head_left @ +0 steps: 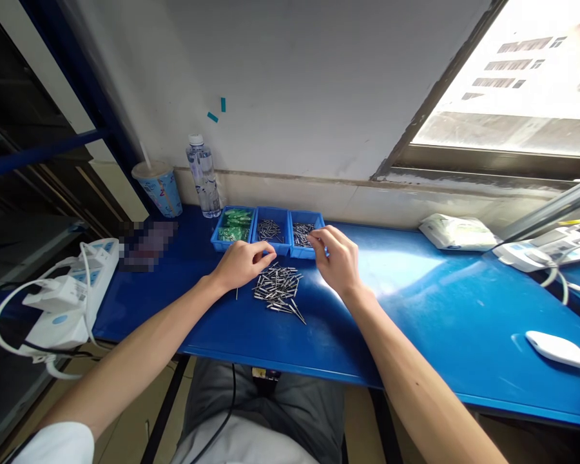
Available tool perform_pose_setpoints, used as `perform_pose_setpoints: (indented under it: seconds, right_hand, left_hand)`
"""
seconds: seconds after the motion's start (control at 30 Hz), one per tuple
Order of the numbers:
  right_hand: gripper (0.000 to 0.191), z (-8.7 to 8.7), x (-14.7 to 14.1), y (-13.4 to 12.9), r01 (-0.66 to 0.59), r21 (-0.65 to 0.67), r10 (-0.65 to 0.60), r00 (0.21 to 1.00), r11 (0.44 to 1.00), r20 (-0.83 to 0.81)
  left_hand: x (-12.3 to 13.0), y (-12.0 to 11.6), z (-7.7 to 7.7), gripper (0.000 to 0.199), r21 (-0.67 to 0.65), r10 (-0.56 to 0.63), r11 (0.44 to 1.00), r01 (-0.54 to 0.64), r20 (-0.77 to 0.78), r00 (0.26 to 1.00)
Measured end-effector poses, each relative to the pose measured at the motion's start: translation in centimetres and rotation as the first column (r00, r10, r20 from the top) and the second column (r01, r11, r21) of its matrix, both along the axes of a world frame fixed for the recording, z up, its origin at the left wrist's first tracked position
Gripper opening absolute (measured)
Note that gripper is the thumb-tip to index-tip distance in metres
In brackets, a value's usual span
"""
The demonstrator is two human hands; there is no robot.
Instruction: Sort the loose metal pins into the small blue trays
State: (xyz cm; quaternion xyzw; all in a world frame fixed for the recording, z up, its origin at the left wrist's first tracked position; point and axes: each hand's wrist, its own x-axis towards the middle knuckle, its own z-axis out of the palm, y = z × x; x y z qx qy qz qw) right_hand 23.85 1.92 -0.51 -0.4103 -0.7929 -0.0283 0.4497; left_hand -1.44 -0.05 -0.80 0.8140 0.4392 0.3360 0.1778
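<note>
Over a blue workbench (391, 335), the half-curled left hand (241, 265) nears loose steel pins (278, 291) and the pinched right hand (331, 259) meets a blue parts tray (297, 251), any grip hidden.

A blue workbench (415, 322) is carrying a loose pile of steel pins (276, 291) near its middle, just in front of three blue plastic trays (268, 232) that are sitting side by side along the back edge. Toward the left end, a water bottle (203, 177) and a lidded cup (158, 190) are standing near a blurred object (147, 245) and a white power strip (72, 293). Toward the right, a white packet (457, 232) and a white computer mouse (559, 349) are lying well apart.
</note>
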Motion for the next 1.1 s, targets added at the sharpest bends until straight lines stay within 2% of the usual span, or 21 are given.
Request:
perform_pose_setpoints:
  seconds: [0.07,0.13,0.27,0.37,0.43,0.57,0.73,0.83,0.97,1.1]
  right_hand:
    - [0.027,-0.2,0.1,0.3,0.110,0.028,-0.109,0.993,0.994,-0.034]
    - [0.027,-0.2,0.1,0.5,0.146,0.040,-0.146,0.989,0.988,-0.024]
    - [0.027,0.2,-0.4,-0.2,0.027,0.027,-0.027,1.000,0.999,0.003]
    - [0.026,0.2,-1.0,-1.0,-0.121,-0.073,0.127,0.987,0.990,0.097]
    - [0.026,-0.2,-1.5,-1.4,-0.166,-0.156,0.196,0.960,0.974,0.202]
    - [0.030,-1.2,-2.5,-1.5,-0.119,-0.286,0.238,0.872,0.951,0.429]
    - [0.037,-1.3,-2.9,-1.4,0.001,-0.354,0.185,0.850,0.935,0.493]
    - [0.036,-0.8,-3.1,-1.6,0.060,-0.404,0.166,0.849,0.913,0.501]
    - [0.036,-0.1,-3.4,-1.9,0.102,-0.481,0.179,0.846,0.870,0.503]
    - [0.035,0.1,-3.6,-2.0,0.121,-0.513,0.178,0.850,0.850,0.495]
  left_hand:
    - [0.0,0.1,-0.2,0.025,-0.017,-0.002,1.000,0.001,-0.072,0.997]
    - [0.0,0.2,-0.4,0.025,-0.015,0.002,1.000,-0.003,-0.123,0.992]
    - [0.1,0.4,-0.7,0.021,0.019,0.064,0.998,-0.062,-0.196,0.978]
    - [0.2,0.5,-0.8,0.018,0.007,0.075,0.997,-0.076,-0.242,0.967]
    - [0.2,0.5,-0.8,0.018,-0.024,0.067,0.997,-0.075,-0.250,0.966]
    - [0.2,0.5,-0.9,0.024,-0.097,0.022,0.994,-0.042,-0.200,0.980]
    - [0.2,0.7,-1.1,0.026,-0.130,0.041,0.990,-0.058,-0.125,0.991]
    - [0.1,0.4,-0.4,0.027,-0.127,0.008,0.992,-0.023,-0.122,0.993]
    - [-0.4,-0.3,1.5,0.029,-0.132,-0.133,0.985,0.108,-0.197,0.971]
    - [-1.3,-0.5,2.8,0.033,-0.163,-0.103,0.985,0.054,-0.308,0.946]
